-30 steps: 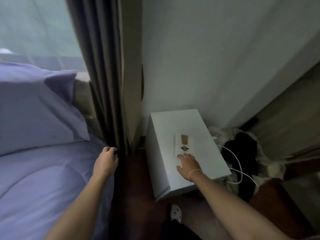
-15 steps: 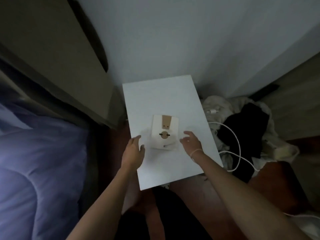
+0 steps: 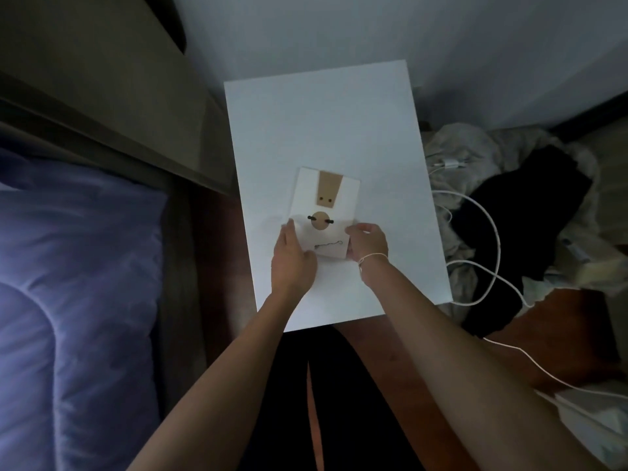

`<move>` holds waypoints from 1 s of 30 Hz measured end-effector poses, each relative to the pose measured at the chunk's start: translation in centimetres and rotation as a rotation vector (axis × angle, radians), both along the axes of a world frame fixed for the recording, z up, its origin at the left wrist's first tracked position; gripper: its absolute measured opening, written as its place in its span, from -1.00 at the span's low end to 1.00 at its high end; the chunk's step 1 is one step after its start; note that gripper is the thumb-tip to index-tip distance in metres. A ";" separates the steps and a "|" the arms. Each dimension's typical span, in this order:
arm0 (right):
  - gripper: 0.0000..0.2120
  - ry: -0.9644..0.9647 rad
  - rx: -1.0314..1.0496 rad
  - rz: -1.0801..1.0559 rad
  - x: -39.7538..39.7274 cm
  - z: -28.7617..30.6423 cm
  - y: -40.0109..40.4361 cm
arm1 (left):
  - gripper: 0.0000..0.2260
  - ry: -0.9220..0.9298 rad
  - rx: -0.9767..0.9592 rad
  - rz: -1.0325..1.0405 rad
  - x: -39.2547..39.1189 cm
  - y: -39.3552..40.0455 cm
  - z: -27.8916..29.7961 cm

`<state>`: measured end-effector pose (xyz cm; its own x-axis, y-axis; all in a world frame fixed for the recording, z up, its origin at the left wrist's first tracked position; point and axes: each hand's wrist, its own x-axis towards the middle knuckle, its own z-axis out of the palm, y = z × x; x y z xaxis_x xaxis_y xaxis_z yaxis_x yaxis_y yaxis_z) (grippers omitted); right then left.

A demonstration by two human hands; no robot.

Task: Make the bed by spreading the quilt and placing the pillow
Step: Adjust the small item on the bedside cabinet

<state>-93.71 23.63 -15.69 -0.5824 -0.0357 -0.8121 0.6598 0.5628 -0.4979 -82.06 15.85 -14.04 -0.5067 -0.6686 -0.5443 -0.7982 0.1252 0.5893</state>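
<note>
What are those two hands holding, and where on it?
A white card on the white bedside table: left hand at its left edge, right hand at its right edge.

- Both forearms are bare to the frame's lower edge, with no sleeves in view.
- The left hand wears nothing: no ring, band or watch shows.
- The right hand has a thin pale string bracelet looped round the wrist, with a small knot or tail on its left.
- Below, between the arms, dark clothing covers the legs.
</note>
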 end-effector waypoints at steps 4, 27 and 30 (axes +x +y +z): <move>-0.66 -0.067 -0.019 0.036 -0.7 -0.6 -0.4 | -0.48 -0.083 -0.038 0.153 -1.7 -0.6 0.9; -0.83 -0.443 -0.472 -0.195 -0.6 6.6 -2.7 | -0.68 0.220 -0.002 0.303 -5.2 -5.5 6.3; -0.77 -0.460 -0.526 -0.132 -0.6 6.8 -2.6 | -0.61 0.221 0.005 0.181 -6.1 -6.9 6.7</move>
<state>-94.26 21.02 -8.93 -0.2106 -0.4432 -0.8713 0.9144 0.2258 -0.3359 -88.16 8.91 -7.29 -0.4858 -0.7567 -0.4376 -0.6597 -0.0110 0.7514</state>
